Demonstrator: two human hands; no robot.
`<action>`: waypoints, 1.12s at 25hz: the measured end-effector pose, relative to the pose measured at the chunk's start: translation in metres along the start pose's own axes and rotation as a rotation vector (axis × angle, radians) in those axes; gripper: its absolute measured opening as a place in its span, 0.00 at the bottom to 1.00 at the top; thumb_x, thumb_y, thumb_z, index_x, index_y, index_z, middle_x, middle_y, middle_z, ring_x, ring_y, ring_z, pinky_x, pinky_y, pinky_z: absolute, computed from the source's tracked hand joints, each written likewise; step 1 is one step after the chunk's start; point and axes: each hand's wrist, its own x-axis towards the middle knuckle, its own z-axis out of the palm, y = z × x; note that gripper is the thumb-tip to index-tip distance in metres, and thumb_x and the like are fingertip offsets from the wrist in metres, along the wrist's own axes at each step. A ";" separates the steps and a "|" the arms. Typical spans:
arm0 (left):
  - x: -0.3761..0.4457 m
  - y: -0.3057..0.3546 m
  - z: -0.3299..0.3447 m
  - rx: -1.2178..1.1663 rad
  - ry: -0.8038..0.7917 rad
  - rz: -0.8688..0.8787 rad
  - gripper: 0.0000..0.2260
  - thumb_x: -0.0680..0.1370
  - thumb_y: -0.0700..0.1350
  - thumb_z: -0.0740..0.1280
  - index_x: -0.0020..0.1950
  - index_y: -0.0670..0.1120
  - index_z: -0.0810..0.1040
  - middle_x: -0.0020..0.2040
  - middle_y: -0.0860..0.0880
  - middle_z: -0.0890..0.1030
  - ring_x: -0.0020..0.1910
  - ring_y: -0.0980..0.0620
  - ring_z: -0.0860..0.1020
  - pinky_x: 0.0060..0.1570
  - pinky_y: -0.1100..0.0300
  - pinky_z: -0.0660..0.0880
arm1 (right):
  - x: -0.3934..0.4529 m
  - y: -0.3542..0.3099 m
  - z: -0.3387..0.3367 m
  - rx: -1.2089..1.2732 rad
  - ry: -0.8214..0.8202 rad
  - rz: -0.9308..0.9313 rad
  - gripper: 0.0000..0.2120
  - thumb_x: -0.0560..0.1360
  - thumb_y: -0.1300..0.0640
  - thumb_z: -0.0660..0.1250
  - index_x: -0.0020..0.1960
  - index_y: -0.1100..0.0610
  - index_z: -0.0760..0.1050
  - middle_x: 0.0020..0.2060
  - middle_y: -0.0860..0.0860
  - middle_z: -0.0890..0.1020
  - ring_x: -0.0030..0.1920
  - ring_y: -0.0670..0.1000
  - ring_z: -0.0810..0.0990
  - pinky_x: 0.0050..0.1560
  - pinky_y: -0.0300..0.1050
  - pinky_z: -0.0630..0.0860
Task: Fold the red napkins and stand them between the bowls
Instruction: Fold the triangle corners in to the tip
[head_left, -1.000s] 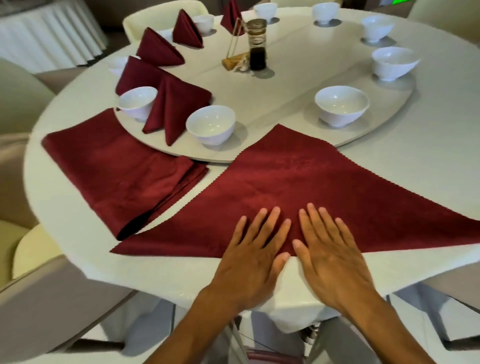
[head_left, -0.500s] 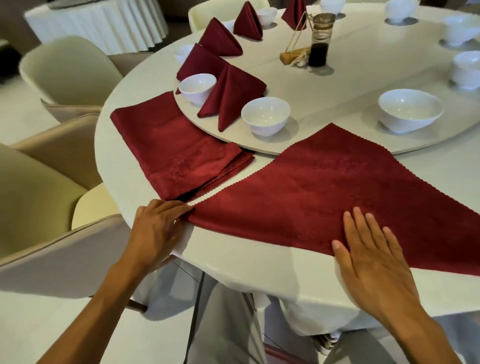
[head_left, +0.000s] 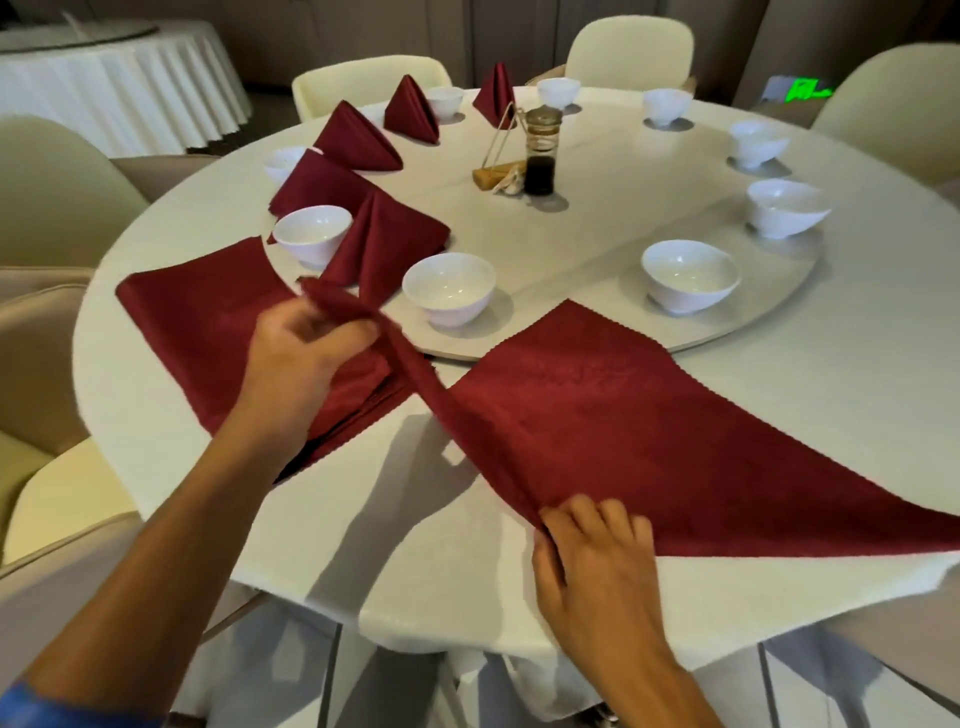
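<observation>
A red napkin folded into a triangle (head_left: 649, 426) lies on the near part of the round white table (head_left: 857, 395). My left hand (head_left: 301, 374) pinches its left corner and holds it lifted off the table, over the stack of flat red napkins (head_left: 197, 322). My right hand (head_left: 592, 556) presses the napkin's near edge at the middle, fingers bent onto the cloth. Several folded napkins (head_left: 384, 244) stand between white bowls (head_left: 449, 291) along the left of the turntable (head_left: 597, 249).
More white bowls (head_left: 688, 275) ring the turntable's right side with no napkins between them. A sauce bottle (head_left: 540, 156) and a wooden holder stand at its centre. Cream chairs (head_left: 57, 192) surround the table; another clothed table stands far left.
My left hand took the napkin's left corner and lifted it up and toward the centre. My right hand slid to the middle of the near edge. The view swung back to the right.
</observation>
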 end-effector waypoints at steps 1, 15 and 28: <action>0.013 0.005 0.020 0.026 -0.014 -0.005 0.08 0.73 0.33 0.70 0.43 0.46 0.83 0.36 0.54 0.84 0.37 0.57 0.81 0.41 0.64 0.77 | -0.002 0.001 -0.002 0.098 0.037 0.056 0.12 0.74 0.51 0.60 0.47 0.52 0.81 0.40 0.47 0.81 0.39 0.54 0.76 0.42 0.49 0.67; -0.006 -0.090 0.065 0.790 -0.050 0.123 0.14 0.77 0.51 0.66 0.62 0.51 0.78 0.52 0.53 0.82 0.53 0.48 0.77 0.56 0.46 0.73 | 0.031 0.032 -0.020 0.448 -0.124 0.353 0.09 0.76 0.57 0.65 0.49 0.45 0.68 0.29 0.44 0.73 0.28 0.44 0.70 0.37 0.41 0.65; -0.009 -0.108 0.040 0.541 -0.207 -0.214 0.08 0.74 0.42 0.75 0.52 0.51 0.83 0.38 0.49 0.84 0.37 0.49 0.82 0.41 0.59 0.78 | -0.001 0.033 -0.018 0.020 -0.011 0.105 0.03 0.72 0.48 0.68 0.41 0.46 0.78 0.35 0.42 0.77 0.30 0.46 0.76 0.25 0.37 0.67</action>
